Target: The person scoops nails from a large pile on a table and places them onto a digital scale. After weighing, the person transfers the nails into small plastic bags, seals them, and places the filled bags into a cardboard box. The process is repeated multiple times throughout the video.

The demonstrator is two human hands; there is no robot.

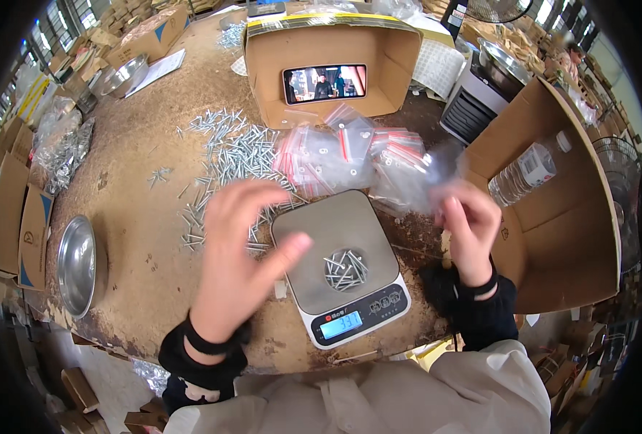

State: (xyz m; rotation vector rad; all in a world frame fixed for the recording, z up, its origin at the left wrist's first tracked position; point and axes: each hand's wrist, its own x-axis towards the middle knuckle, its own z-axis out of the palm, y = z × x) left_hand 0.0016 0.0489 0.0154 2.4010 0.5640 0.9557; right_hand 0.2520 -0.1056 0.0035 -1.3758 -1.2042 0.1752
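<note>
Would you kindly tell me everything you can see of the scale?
The scale has a square, round-cornered, metallic-looking grey plate on a white body, with a lit blue display and dark button panel on the near side. It sits slightly turned on the worn table, bearing a small heap of screws.

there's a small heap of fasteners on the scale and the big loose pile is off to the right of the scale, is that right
Not quite: the big loose pile lies to the left of the scale and beyond it, as the head view shows. The small heap of fasteners is indeed on the scale.
</note>
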